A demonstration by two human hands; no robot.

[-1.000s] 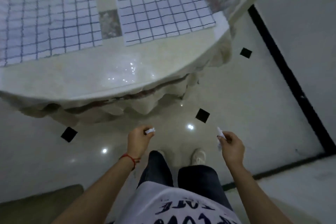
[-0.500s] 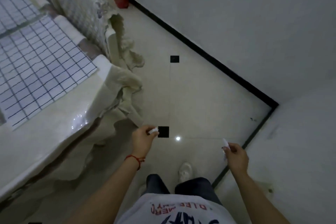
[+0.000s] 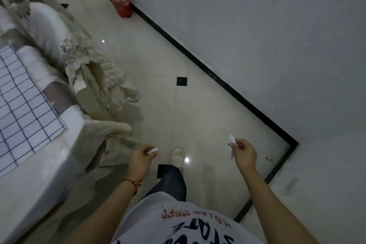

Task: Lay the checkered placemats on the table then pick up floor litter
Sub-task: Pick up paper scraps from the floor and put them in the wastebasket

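My left hand (image 3: 140, 157) pinches a small white scrap of paper litter (image 3: 153, 151) at waist height above the floor. My right hand (image 3: 243, 153) grips another white paper scrap (image 3: 232, 139), whose tip sticks up from the fingers. One checkered placemat (image 3: 21, 103), white with dark grid lines, lies flat on the pale glossy table (image 3: 39, 174) at the left edge of the view. Both hands hang over the tiled floor, to the right of the table.
A red waste basket (image 3: 120, 3) stands against the wall at the far end of the floor strip. A carved, cloth-covered chair (image 3: 49, 31) sits by the table. The black skirting (image 3: 217, 77) marks the wall, which turns a corner at the right.
The view has swung from facing the table to looking along the wall, bringing the red basket into sight. One foot has stepped forward. Both hands keep hold of their paper scraps.
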